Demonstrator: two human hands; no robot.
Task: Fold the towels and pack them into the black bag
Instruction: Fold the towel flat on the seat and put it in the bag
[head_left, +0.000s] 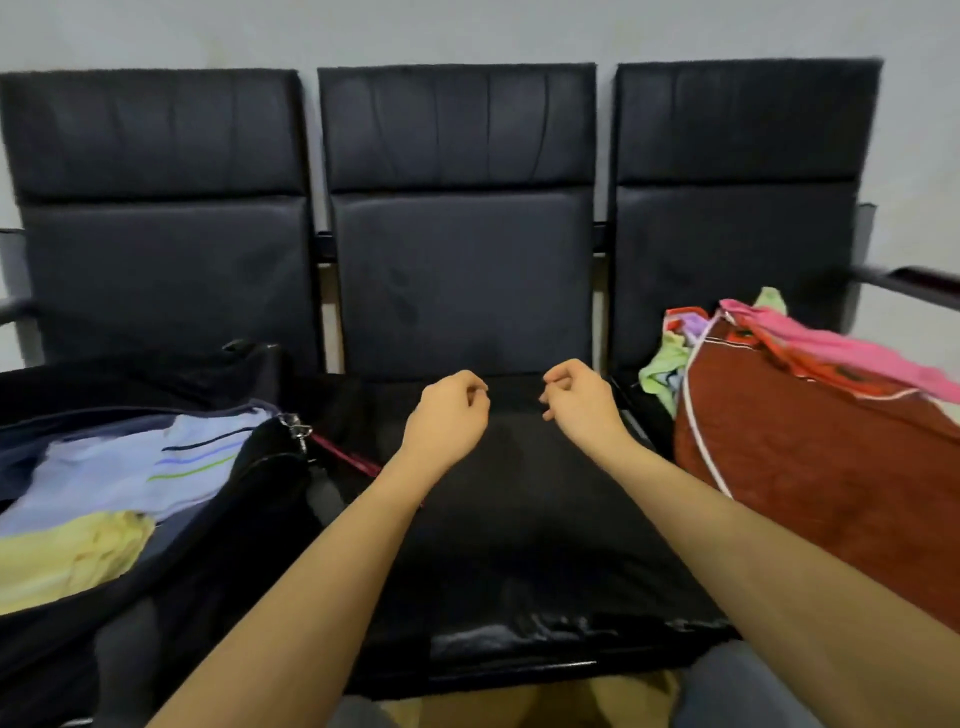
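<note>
The black bag (249, 499) lies open on the left seat, holding a folded pale blue towel (140, 467) with thin stripes and a folded yellow towel (67, 561). On the right seat a dark red cloth bundle (810, 483) holds unfolded towels: a pink one (841, 348) draped over its top and a green one (662, 369) hanging at its left. My left hand (452, 410) and my right hand (579, 395) hover side by side above the middle seat (519, 519), fingers curled in, with nothing visible in them.
Three joined black padded chairs stand against a pale wall. A metal armrest (914, 283) juts out at the far right. A zipper pull (296, 426) and a red strap (345, 457) hang at the bag's right edge.
</note>
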